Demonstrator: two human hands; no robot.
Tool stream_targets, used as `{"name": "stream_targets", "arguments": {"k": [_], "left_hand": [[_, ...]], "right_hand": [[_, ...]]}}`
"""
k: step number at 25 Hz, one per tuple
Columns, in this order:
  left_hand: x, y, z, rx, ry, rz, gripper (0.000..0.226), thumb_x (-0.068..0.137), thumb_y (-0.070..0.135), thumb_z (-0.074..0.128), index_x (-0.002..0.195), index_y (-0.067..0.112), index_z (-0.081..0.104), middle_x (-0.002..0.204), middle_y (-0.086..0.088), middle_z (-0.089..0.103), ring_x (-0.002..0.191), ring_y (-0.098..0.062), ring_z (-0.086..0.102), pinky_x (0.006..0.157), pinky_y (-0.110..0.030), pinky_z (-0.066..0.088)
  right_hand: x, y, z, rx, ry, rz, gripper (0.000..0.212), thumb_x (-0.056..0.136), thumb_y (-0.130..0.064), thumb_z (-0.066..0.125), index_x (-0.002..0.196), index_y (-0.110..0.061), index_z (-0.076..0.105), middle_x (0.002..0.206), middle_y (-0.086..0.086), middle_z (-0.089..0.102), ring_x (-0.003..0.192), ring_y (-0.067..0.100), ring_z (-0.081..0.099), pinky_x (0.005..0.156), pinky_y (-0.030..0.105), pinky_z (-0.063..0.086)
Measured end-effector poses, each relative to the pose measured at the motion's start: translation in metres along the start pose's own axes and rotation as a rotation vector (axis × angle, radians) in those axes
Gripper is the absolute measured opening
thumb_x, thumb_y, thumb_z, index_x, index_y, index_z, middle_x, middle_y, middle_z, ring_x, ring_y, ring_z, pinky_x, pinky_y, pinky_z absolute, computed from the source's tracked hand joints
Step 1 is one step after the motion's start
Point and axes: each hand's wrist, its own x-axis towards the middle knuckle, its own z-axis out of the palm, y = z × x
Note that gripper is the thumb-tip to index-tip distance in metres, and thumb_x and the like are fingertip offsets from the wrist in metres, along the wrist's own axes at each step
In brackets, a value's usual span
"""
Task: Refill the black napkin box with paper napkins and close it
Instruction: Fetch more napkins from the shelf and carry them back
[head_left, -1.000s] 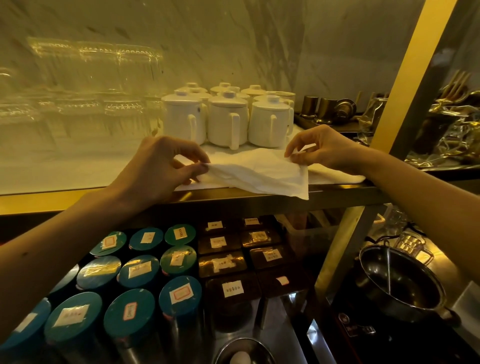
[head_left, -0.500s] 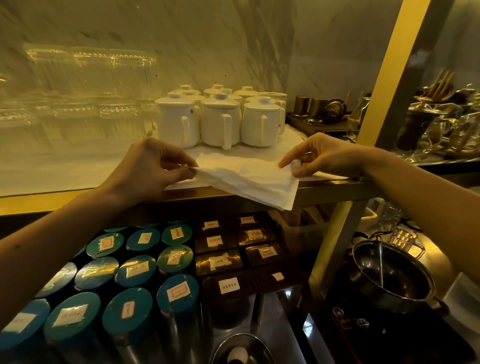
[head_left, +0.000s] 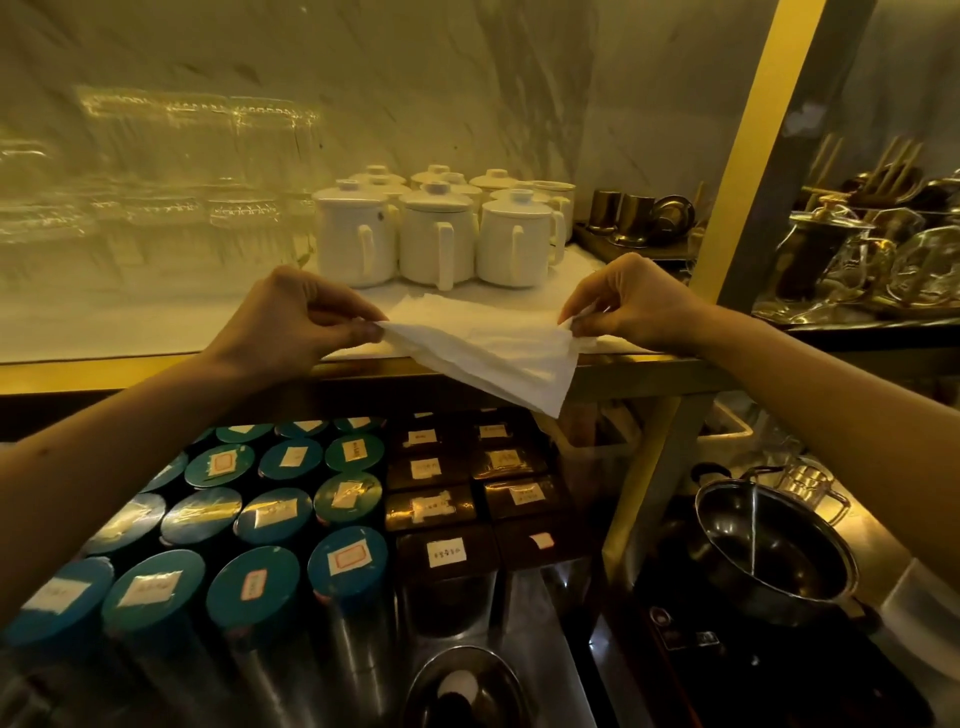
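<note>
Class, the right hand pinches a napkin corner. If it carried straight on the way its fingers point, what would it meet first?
The right hand points left along the napkin it holds, so it would probably meet the left hand at the opposite corner. The white jugs seem farther back.

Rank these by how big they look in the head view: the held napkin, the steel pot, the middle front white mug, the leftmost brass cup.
1. The napkin and the steel pot look about alike, so I won't rank them.
2. The white mug.
3. The brass cup, smallest, though it is farthest from the camera.
</note>
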Motion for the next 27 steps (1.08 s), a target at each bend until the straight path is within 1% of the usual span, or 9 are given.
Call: {"name": "stream_targets", "arguments": {"k": [3,7,9,12,15,19,21,23,27], "left_hand": [[-0.004,0.005,0.000,-0.015,0.069,0.018,0.022,0.081,0.010,0.072,0.100,0.020,0.071,0.088,0.005,0.072,0.085,0.002,0.068,0.075,-0.007,0.051],[-0.009,0.017,-0.008,-0.040,0.096,0.091,0.023,0.082,0.009,0.070,0.098,0.026,0.070,0.089,0.009,0.070,0.087,0.004,0.067,0.079,-0.008,0.051],[-0.013,0.024,-0.009,-0.064,0.087,0.134,0.022,0.082,0.010,0.069,0.099,0.025,0.069,0.090,0.011,0.069,0.087,0.006,0.066,0.079,-0.006,0.050],[-0.023,0.035,-0.007,-0.141,0.056,0.190,0.020,0.084,0.013,0.068,0.100,0.025,0.070,0.092,0.014,0.069,0.089,0.007,0.066,0.077,-0.005,0.049],[-0.031,0.049,0.004,-0.249,-0.018,0.270,0.020,0.083,0.017,0.069,0.096,0.032,0.068,0.091,0.020,0.067,0.089,0.011,0.064,0.074,-0.001,0.047],[-0.046,0.091,0.043,-0.349,-0.160,0.417,0.019,0.085,0.021,0.067,0.100,0.033,0.068,0.092,0.026,0.062,0.086,0.022,0.057,0.068,0.004,0.041],[-0.061,0.124,0.067,-0.461,-0.254,0.462,0.019,0.084,0.020,0.068,0.098,0.033,0.070,0.090,0.024,0.065,0.086,0.017,0.061,0.067,0.002,0.043],[-0.086,0.171,0.100,-0.589,-0.371,0.534,0.020,0.083,0.017,0.070,0.096,0.032,0.071,0.090,0.021,0.068,0.086,0.010,0.065,0.069,-0.001,0.046],[-0.141,0.255,0.143,-0.822,-0.533,0.628,0.019,0.080,0.013,0.074,0.096,0.024,0.074,0.092,0.012,0.072,0.085,0.002,0.070,0.073,-0.008,0.051]], "right_hand": [[-0.008,-0.008,-0.003,0.009,0.023,-0.025,0.016,0.083,-0.001,0.069,0.093,-0.013,0.075,0.086,-0.003,0.070,0.082,0.009,0.064,0.077,0.019,0.052],[-0.033,-0.028,-0.016,0.013,0.092,0.001,0.014,0.085,0.000,0.067,0.095,-0.008,0.074,0.087,0.003,0.071,0.083,0.017,0.066,0.079,0.023,0.055],[-0.054,-0.044,-0.024,0.010,0.120,0.028,0.014,0.085,0.000,0.066,0.095,-0.007,0.073,0.087,0.004,0.071,0.080,0.013,0.067,0.073,0.020,0.057],[-0.096,-0.072,-0.033,-0.049,0.180,0.096,0.013,0.085,-0.004,0.068,0.090,-0.015,0.073,0.086,-0.002,0.070,0.079,0.005,0.066,0.068,0.015,0.054],[-0.154,-0.102,-0.040,-0.106,0.257,0.231,0.012,0.084,-0.005,0.069,0.091,-0.013,0.074,0.088,-0.006,0.070,0.083,0.005,0.066,0.070,0.014,0.055],[-0.261,-0.149,-0.044,-0.196,0.369,0.486,0.016,0.082,-0.004,0.071,0.093,-0.015,0.075,0.089,-0.006,0.072,0.083,0.003,0.067,0.071,0.015,0.054],[-0.319,-0.176,-0.047,-0.262,0.411,0.625,0.016,0.082,-0.003,0.071,0.095,-0.012,0.075,0.093,0.002,0.073,0.086,0.010,0.068,0.079,0.021,0.055],[-0.389,-0.213,-0.054,-0.334,0.476,0.770,0.018,0.082,-0.002,0.071,0.095,-0.013,0.075,0.096,0.004,0.072,0.089,0.012,0.067,0.083,0.023,0.056],[-0.501,-0.284,-0.060,-0.403,0.555,0.958,0.022,0.083,-0.006,0.071,0.094,-0.025,0.072,0.094,-0.005,0.072,0.088,0.005,0.068,0.081,0.014,0.054]]}}
